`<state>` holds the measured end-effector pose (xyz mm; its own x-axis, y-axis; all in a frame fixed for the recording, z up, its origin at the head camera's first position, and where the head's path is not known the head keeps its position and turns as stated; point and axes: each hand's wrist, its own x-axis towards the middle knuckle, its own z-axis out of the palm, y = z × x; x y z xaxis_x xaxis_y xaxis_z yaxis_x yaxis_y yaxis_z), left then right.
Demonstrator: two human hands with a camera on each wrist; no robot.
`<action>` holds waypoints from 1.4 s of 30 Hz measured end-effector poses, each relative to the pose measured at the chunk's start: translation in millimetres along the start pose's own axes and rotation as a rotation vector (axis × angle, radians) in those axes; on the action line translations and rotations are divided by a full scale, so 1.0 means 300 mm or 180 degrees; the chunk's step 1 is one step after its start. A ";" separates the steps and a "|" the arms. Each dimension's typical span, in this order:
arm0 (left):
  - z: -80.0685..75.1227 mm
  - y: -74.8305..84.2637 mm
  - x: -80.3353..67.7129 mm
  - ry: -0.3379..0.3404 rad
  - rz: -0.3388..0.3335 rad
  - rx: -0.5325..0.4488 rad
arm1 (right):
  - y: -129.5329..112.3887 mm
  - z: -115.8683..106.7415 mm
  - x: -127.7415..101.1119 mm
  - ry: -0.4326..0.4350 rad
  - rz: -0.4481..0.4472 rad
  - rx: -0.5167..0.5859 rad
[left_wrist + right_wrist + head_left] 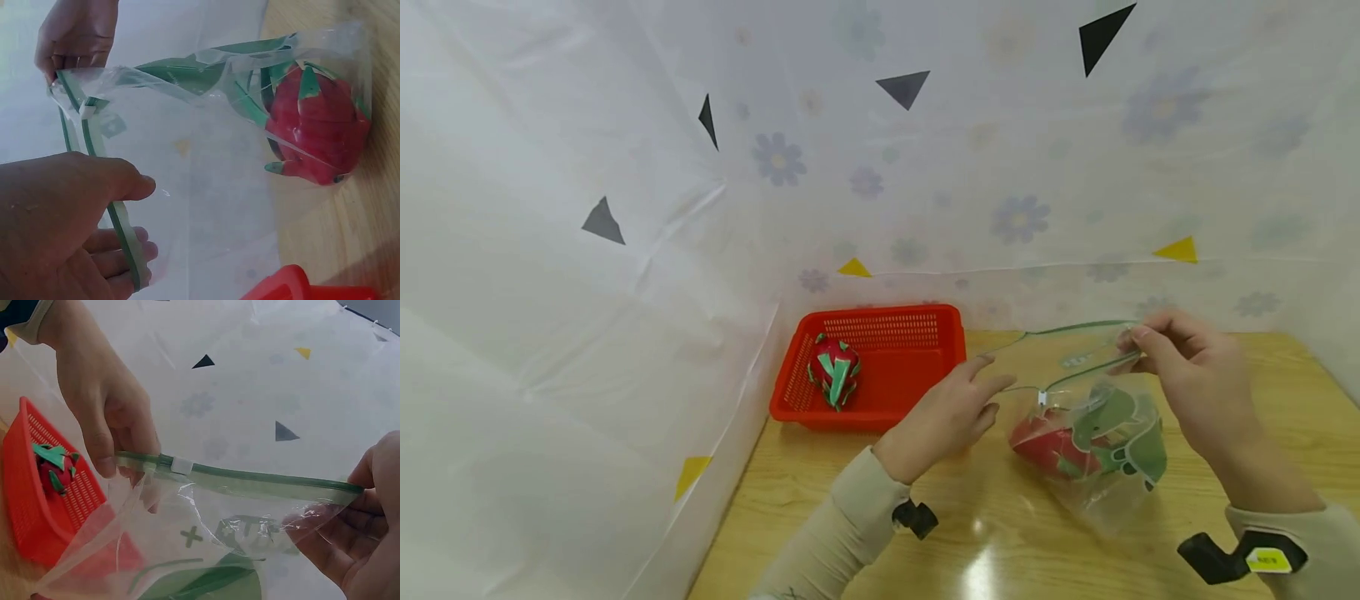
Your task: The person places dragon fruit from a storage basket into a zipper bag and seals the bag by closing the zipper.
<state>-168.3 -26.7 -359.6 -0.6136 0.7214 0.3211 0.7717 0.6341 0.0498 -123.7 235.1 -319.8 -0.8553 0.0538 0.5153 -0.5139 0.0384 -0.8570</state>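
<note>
A clear zip bag (1131,425) with a green print and green zip edge hangs between the two hands, its mouth spread. Low in the bag lies a red dragon fruit (1048,446) with green scales, seen through the plastic in the left wrist view too. My right hand (1202,387) pinches the right end of the bag's mouth between thumb and fingers. At the other end, my left hand (943,408) holds the zip edge, its thumb on one side and fingers behind the film. A white slider (182,465) sits on the zip close to the left hand.
Left of the bag stands a red plastic basket (895,379) with another dragon fruit (835,371) in its left part. Everything is on a wooden table (820,483). Pale sheeting (940,200) with flowers and triangles rises behind and along the left side.
</note>
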 end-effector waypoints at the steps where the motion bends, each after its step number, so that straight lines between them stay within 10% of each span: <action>1: 0.010 -0.006 -0.006 -0.0004 0.0010 0.0004 | 0.011 0.002 -0.006 -0.0034 0.0051 -0.0028; 7: 0.028 -0.050 -0.034 0.0251 0.0097 -0.0118 | 0.032 0.029 -0.018 -0.0241 0.0223 -0.0939; 17: 0.011 -0.086 -0.090 -0.0121 0.0023 -0.0414 | 0.045 0.016 -0.019 -0.0603 0.0336 -0.2308; 32: 0.040 -0.115 -0.142 0.0148 0.0113 -0.0803 | 0.079 0.039 -0.046 -0.1157 0.0846 -0.1262; 42: 0.040 -0.187 -0.163 0.1004 -0.0003 -0.1302 | 0.101 0.037 -0.043 -0.1190 0.0823 -0.0713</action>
<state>-183.7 -94.2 -389.6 -0.5825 0.5618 0.5873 0.8123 0.4285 0.3958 -129.0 224.5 -352.3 -0.9389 -0.2694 0.2141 -0.2904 0.2865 -0.9130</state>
